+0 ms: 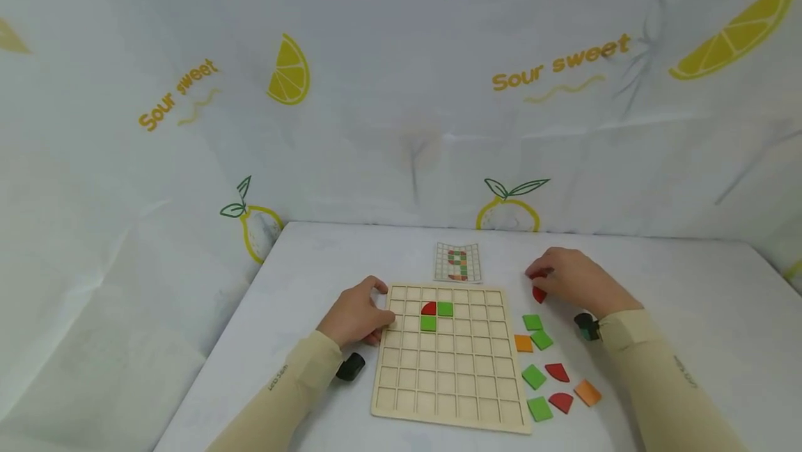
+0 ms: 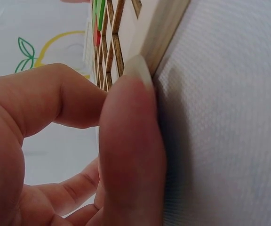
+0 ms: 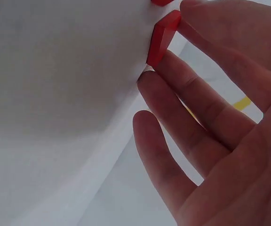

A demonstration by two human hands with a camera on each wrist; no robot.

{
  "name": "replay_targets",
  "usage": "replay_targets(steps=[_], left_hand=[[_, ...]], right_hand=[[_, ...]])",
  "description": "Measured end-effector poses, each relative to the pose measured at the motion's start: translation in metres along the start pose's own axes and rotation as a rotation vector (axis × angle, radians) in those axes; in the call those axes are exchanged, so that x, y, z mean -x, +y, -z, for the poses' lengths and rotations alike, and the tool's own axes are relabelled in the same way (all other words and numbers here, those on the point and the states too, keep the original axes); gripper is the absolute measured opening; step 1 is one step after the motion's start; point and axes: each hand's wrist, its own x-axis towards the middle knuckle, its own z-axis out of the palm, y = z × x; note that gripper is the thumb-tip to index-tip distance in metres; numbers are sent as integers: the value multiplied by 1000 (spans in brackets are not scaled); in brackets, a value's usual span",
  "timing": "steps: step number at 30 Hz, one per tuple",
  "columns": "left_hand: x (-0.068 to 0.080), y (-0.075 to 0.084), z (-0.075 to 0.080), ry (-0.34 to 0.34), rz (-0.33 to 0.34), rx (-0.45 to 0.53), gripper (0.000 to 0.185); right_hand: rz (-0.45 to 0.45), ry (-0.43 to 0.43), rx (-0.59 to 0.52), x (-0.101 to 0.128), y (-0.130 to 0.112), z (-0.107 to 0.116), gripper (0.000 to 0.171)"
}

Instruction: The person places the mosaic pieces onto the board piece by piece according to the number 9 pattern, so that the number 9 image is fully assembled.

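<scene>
Right hand [image 1: 573, 279] rests on the table [image 1: 677, 285] right of the board, fingers pinching a red piece [image 3: 163, 37]; a second red piece [image 1: 539, 294] lies just beside it under the palm edge. Left hand [image 1: 357, 313] grips the left edge of the wooden grid board [image 1: 447, 396], thumb against the rim, fingers curled beside it (wrist view confirms contact with the edge).

Board so far: three pieces seated near the top, a red quarter-round [image 1: 429, 308], a green square [image 1: 445, 309] touching its right side, another green square [image 1: 428, 323] directly below the red. All other cells are open.

Pattern card [image 1: 458, 262] lies just beyond the board's far edge and shows a longer figure, so most of it is judged unbuilt.

Loose green, red and orange pieces [image 1: 541, 368] remain scattered right of the board.
</scene>
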Motion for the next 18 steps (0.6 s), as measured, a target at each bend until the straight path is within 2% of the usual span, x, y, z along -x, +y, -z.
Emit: replay_targets(steps=[10,18], left_hand=[[-2,-1,1,1,11,-5,51],[-3,-1,0,-6,13,-7,51]], right_hand=[[-58,-16,-37,1,9,4,23],[-63,-12,-31,5,11,5,24]])
